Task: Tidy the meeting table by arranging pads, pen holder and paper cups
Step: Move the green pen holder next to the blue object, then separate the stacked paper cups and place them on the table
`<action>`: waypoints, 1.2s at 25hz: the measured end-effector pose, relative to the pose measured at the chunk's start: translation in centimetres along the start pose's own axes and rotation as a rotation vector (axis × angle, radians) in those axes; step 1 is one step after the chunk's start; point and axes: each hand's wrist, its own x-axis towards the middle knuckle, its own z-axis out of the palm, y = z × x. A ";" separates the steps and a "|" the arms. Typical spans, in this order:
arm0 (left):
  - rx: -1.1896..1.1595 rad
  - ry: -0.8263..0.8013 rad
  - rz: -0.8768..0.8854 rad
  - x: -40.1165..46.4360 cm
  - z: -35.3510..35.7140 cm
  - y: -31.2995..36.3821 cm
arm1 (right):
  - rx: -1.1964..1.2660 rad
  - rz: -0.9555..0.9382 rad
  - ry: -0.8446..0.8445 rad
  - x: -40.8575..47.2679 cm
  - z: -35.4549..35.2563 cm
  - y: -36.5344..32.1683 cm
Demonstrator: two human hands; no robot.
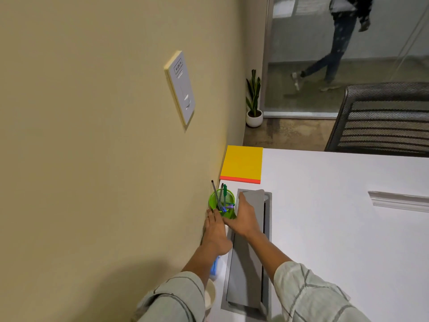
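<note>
Both hands flank green mesh pen holder [223, 203] at wall edge; right hand [243, 217] cups it, left hand [214, 231] flat beside; yellow pad [242, 164] beyond.

One pen holder [222, 202], one yellow pad [242, 163], one paper cup [210, 296], two hands [243, 218].

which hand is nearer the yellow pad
Right. The right hand reaches past the green pen holder toward the yellow pad; the left hand sits behind the holder.
</note>
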 end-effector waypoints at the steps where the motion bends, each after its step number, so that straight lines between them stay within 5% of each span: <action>1: -0.019 0.010 -0.004 -0.9 0.3 0.3 | 0.012 -0.034 0.030 -1.2 -0.3 -0.4; 6: 0.041 0.060 0.028 -6.6 1.9 -0.2 | 0.038 -0.128 0.117 -8.6 -0.3 -0.5; 17: 0.256 0.228 -0.088 -19.0 6.5 -5.2 | -0.210 -0.023 -0.335 -16.9 0.5 -1.5; 30: 0.260 0.180 0.002 -23.1 11.0 -12.1 | -0.660 -0.096 -0.493 -18.0 6.3 -0.6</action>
